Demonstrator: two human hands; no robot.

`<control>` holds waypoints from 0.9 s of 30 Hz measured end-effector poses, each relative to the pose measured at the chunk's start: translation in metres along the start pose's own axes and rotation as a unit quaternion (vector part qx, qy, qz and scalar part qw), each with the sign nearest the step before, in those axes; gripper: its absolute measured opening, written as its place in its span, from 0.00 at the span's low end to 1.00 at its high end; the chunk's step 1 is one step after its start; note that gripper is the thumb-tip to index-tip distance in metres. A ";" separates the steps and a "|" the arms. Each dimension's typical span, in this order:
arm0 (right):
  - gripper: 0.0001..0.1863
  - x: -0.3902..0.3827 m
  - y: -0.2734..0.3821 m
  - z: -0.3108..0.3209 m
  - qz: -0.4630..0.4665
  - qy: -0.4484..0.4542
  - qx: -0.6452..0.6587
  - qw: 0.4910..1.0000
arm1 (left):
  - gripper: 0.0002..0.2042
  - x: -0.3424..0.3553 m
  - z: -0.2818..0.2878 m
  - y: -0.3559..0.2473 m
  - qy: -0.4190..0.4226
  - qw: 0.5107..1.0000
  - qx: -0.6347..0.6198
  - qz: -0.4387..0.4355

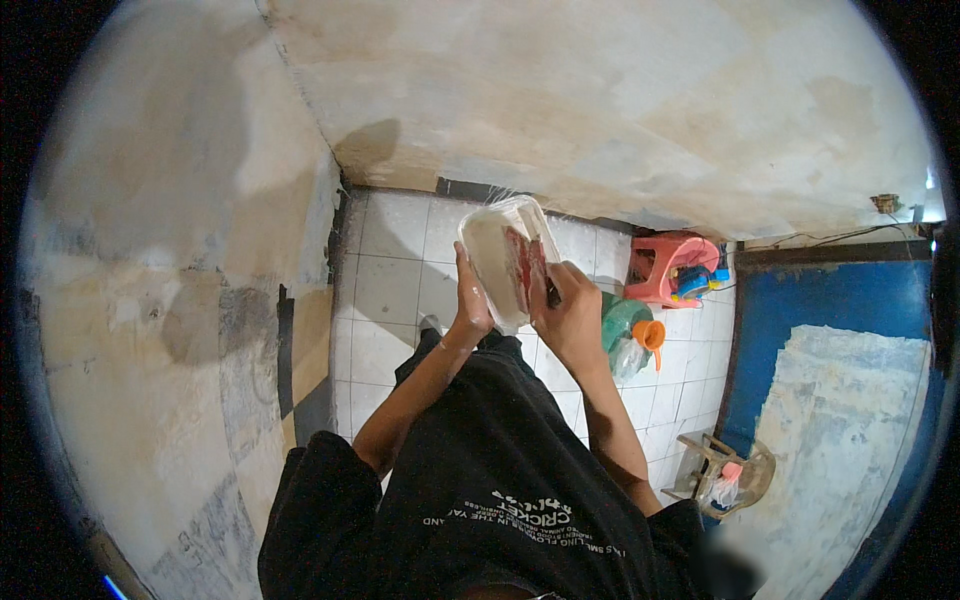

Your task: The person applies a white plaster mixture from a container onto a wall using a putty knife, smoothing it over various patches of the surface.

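A white rectangular plastic tub (480,262) is tilted up in front of my body, its inside and rim smeared with pale paste. My left hand (472,297) holds it by the left side, with the palm against the wall of the tub. My right hand (568,312) is closed at the tub's right side. It grips a flat red scraper (527,262) streaked with white, which lies inside the tub. The scraper's handle is mostly hidden by the fingers.
Patchy walls (600,120) meet in a corner ahead. On the white tiled floor (385,290), to the right, are a pink plastic stool (648,262) with blue and yellow items, a green tub (618,318) with an orange dipper (650,334), and a brown chair (757,475).
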State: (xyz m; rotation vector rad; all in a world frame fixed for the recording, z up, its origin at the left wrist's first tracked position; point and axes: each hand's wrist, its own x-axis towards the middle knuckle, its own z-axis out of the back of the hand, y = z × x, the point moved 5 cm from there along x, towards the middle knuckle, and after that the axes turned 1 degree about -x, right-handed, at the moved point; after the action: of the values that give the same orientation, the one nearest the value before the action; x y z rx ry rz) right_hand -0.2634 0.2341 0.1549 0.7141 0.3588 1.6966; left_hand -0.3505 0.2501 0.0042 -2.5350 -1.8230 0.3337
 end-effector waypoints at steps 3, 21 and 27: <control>0.05 0.008 -0.003 0.000 -0.032 -0.002 -0.005 0.999 | 0.37 -0.001 0.000 0.002 0.016 1.000 -0.002 -0.016; 0.02 0.021 -0.028 -0.018 0.063 0.043 -0.010 0.997 | 0.33 0.004 0.019 -0.008 -0.097 0.979 0.106 -0.147; 0.03 0.018 -0.027 -0.018 0.074 0.053 -0.001 0.996 | 0.33 0.002 0.018 -0.013 -0.073 0.970 0.178 -0.151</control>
State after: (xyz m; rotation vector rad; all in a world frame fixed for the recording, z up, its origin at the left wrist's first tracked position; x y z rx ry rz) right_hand -0.2559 0.2607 0.1303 0.6647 0.3869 1.8800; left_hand -0.3656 0.2543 -0.0124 -2.0103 -1.9491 0.7753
